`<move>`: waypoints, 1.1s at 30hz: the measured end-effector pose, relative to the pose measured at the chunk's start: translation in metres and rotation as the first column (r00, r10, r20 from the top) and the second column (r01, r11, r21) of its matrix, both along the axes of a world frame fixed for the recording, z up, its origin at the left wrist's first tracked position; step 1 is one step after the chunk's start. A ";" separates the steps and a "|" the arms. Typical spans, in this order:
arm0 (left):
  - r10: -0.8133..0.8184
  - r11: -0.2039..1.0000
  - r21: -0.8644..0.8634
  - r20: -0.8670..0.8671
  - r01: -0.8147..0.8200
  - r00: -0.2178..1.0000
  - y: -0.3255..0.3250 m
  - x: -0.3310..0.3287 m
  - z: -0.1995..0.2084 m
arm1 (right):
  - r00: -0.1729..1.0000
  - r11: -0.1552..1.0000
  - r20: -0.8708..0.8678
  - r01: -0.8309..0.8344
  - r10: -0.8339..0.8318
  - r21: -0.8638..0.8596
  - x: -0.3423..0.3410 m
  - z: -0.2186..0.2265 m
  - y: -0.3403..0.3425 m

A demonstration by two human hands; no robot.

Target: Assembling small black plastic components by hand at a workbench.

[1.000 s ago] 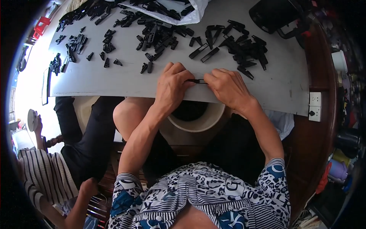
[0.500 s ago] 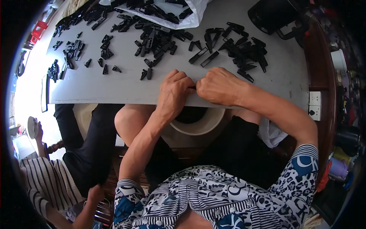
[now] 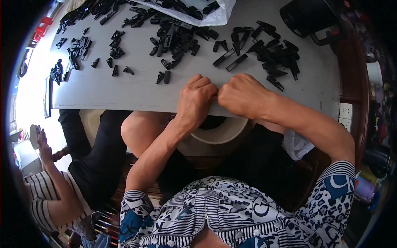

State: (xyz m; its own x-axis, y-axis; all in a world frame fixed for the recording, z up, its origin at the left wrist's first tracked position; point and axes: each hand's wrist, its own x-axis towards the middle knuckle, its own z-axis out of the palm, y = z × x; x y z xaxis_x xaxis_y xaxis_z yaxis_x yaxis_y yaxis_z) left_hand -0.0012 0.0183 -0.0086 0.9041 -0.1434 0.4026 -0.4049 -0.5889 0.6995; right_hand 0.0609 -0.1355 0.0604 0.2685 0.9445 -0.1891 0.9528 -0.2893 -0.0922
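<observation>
Head view, left hand [image 3: 194, 101]: over the near edge of the bench [image 3: 136, 91], knuckles up, its grip narrow, fingers folded on a small black piece [image 3: 216, 94].
Right hand [image 3: 242, 96]: just beside the left, wrist bent, its grip curled narrow at the same piece; fingertips hidden.
Small black piece: between the two hands, mostly covered by fingers; its shape cannot be told.
Nearest loose parts: a pair of short black parts [image 3: 167, 77], up and left of the left hand; two slim black frames [image 3: 217, 64] lie side by side beyond the hands.
Piles: a dark heap [image 3: 269, 53] beyond the right hand, a larger heap [image 3: 169, 37] at the middle, small clusters [image 3: 78, 49] toward the left.
Far edge: white bag [image 3: 223, 14] with black parts in it; black pot [image 3: 306, 17] at the right.
Below the bench edge: pale bucket [image 3: 221, 139], partly under the bench.
Left side: another person's hand [image 3: 44, 149], holding a round pale object [image 3: 34, 136].
</observation>
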 end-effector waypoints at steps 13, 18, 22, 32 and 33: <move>0.000 1.000 -0.026 -0.009 0.000 1.000 -0.001 0.004 0.001 | 0.990 0.989 -0.042 0.136 -0.138 -0.057 0.001 0.005 0.002; -0.016 1.000 -0.026 0.002 0.016 1.000 0.001 0.004 -0.002 | 0.989 0.988 -0.073 0.122 -0.129 -0.093 -0.002 0.010 0.007; -0.004 0.998 -0.056 0.026 0.005 1.000 -0.001 0.004 -0.005 | 0.989 0.990 -0.047 0.140 -0.140 -0.019 -0.005 0.003 0.004; -0.003 0.998 -0.055 -0.005 0.003 1.000 -0.001 0.004 -0.002 | 0.988 0.981 -0.074 0.123 -0.135 -0.153 0.002 0.011 0.007; 0.001 0.999 -0.053 -0.007 -0.002 1.000 -0.001 0.005 -0.001 | 0.989 0.982 -0.076 0.118 -0.131 -0.151 0.003 0.010 0.007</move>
